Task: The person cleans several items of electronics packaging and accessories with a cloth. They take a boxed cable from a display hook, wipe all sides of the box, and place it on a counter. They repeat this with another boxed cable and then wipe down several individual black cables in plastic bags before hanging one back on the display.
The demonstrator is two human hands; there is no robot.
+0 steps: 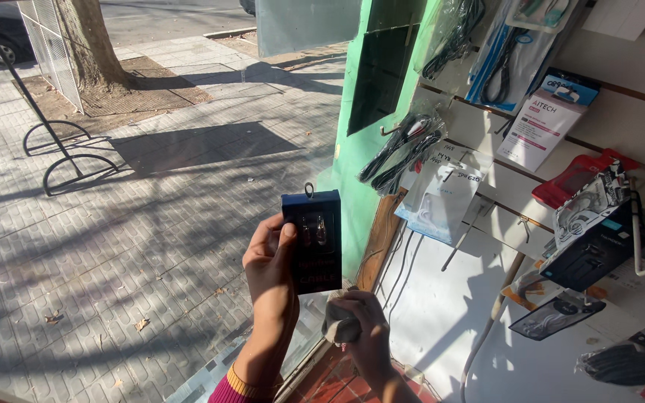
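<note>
right hand (367,328) clutches grey cloth (340,322); raised left hand (269,261) grips dark box (313,239).

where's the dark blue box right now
In the head view, the blue box is held upright in the left hand at centre frame, just above the right hand gripping a grey cloth, left of the display wall.

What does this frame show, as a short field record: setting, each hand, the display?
setting: shop window beside a sunlit paved pavement
left hand: holds up a dark blue rectangular cable box by its left edge
right hand: closed around a crumpled grey cloth, below the box
display: white slotted wall panel with bagged black cables on hooks
</note>
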